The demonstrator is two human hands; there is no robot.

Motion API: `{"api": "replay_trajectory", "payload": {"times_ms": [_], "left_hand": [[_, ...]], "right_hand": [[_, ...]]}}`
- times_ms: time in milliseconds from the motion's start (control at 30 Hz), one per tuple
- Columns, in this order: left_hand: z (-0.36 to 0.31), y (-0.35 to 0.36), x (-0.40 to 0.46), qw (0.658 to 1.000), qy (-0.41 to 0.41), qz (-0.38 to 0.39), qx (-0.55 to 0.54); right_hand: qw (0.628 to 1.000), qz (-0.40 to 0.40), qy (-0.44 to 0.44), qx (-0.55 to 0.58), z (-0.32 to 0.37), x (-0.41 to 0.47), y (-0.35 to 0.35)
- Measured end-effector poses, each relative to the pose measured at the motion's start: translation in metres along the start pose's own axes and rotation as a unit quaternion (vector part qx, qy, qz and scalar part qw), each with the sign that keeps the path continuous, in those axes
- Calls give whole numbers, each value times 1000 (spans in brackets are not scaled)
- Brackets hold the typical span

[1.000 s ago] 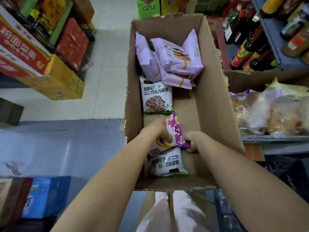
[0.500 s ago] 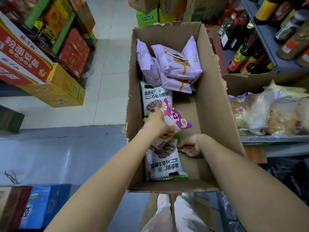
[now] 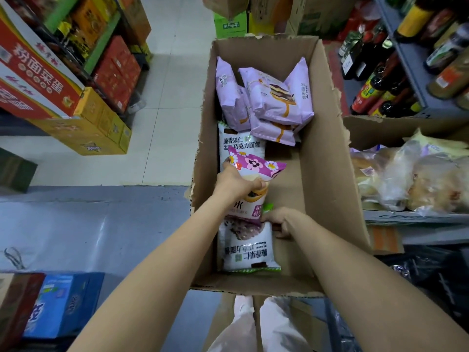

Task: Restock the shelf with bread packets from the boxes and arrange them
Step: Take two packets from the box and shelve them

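Left hand [image 3: 237,182] is clamped round the middle of the flowered purple packet [image 3: 253,179], thumb on the top face, fingers under it, so the packet sits tilted up off the stack inside the cardboard box [image 3: 327,174] rather than flat; a mid-body grip makes sense, since soft bread sags if held by an end seal. Right hand [image 3: 280,221] is lower, at the near end of that same packet where it overlaps the white chocolate-bread packet [image 3: 247,247]; fingers are curled down at the edge, but whether they pinch a packet or just steady it I can't tell, the fingertips are hidden. A second white packet [image 3: 242,143] lies flat further in, partly under the flowered one, and the lilac mousse packets [image 3: 269,97] are heaped against the far wall, some on edge. Everything hugs the left side of the box; the right half of its floor is bare cardboard. The shelf [image 3: 416,217] to the right already carries clear-wrapped bread bags [image 3: 411,181], likely the destination. Judgement: mid-pickup, packet not yet out of the box. Risk: squashing the bun.
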State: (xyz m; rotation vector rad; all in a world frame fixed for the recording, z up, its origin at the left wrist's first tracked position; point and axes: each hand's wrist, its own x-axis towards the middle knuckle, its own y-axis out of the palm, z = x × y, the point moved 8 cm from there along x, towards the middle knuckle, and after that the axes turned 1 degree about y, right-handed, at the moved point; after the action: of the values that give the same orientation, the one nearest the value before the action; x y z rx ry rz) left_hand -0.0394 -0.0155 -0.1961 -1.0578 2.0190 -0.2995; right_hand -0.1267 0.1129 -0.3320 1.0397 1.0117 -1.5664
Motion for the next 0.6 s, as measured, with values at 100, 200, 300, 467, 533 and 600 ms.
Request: {"api": "replay_trajectory", "payload": {"times_ms": [100, 200, 300, 467, 533, 600], "left_hand": [[-3, -3, 1, 1000, 5, -10, -13], [-2, -2, 1, 1000, 0, -8, -14], [5, 6, 0, 1000, -11, 8, -2], [15, 20, -3, 999, -22, 23, 7], [17, 20, -5, 1000, -17, 14, 1], [16, 18, -6, 1000, -5, -2, 1]], "right_hand": [[998, -20, -57, 28, 13, -7, -11], [984, -110, -140, 20, 29, -22, -38], [967, -188, -135, -106, 28, -36, -61], [949, -222, -155, -162, 29, -57, -64], [940, -231, -184, -170, 36, -65, -61], [922, -258, -214, -196, 49, -80, -61]]}}
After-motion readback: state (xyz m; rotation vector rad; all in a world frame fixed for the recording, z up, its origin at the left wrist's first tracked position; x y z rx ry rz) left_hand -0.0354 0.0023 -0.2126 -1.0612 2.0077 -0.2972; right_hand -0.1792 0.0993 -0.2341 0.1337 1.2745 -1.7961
